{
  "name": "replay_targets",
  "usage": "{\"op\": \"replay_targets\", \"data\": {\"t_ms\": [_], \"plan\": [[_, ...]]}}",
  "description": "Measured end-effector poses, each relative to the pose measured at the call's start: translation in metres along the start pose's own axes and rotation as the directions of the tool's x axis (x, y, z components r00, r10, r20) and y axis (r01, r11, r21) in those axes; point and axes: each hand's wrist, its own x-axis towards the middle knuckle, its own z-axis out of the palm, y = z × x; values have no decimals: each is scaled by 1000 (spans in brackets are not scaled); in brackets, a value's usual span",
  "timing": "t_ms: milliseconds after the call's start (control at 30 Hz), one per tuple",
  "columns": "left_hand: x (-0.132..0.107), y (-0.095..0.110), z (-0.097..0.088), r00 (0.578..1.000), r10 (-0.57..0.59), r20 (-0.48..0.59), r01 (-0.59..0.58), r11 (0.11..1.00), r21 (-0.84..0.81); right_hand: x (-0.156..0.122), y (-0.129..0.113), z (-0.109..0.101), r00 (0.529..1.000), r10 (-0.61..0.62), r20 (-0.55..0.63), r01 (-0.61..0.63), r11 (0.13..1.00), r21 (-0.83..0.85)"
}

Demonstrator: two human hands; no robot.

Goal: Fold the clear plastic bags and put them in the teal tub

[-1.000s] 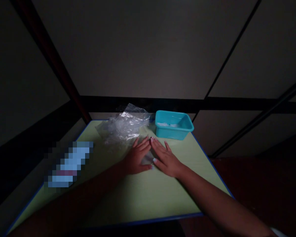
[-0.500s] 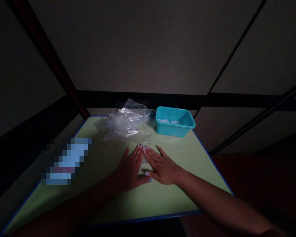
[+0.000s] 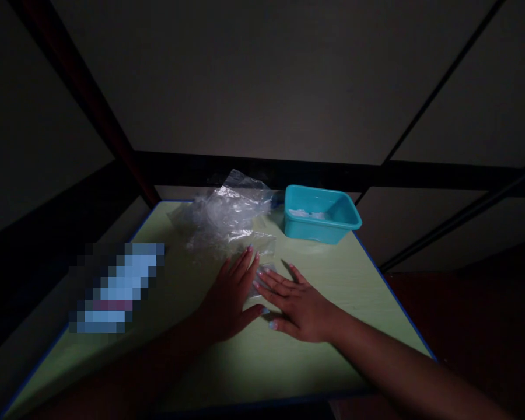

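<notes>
A small clear plastic piece, seemingly a flat bag (image 3: 255,288), lies on the table between my hands and is partly covered by them. My left hand (image 3: 228,300) rests with fingers spread at its left side, its fingertips reaching the near edge of the crumpled plastic bags. My right hand (image 3: 295,303) lies palm down, fingers stretched out, its fingertips on the small piece. The two thumbs are close together. Just beyond is a loose heap of clear plastic bags (image 3: 230,213), shiny and crumpled.
A turquoise plastic basin (image 3: 315,232) with something white inside stands at the table's back right. On the left lies a blurred-out, bluish flat object (image 3: 125,286). The pale green table (image 3: 227,373) has a blue edge, and a panelled wall (image 3: 254,81) rises behind it.
My hands, whose fingertips met before, have moved apart; the right one went right and nearer, showing more of the small plastic piece. The view has shifted slightly.
</notes>
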Motion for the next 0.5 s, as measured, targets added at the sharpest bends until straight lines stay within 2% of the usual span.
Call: {"op": "replay_targets", "data": {"t_ms": [167, 400, 500], "plan": [[-1, -3, -3, 997, -3, 82, 6, 999, -42, 1, -3, 0, 996, 52, 67, -52, 999, -6], [-1, -10, -7, 999, 35, -33, -39, 992, -118, 0, 0, -9, 996, 41, 74, -43, 999, 14], [0, -15, -11, 993, 117, -17, -119, 989, -84, -5, 2, -19, 991, 103, 88, -104, 994, 12]]}}
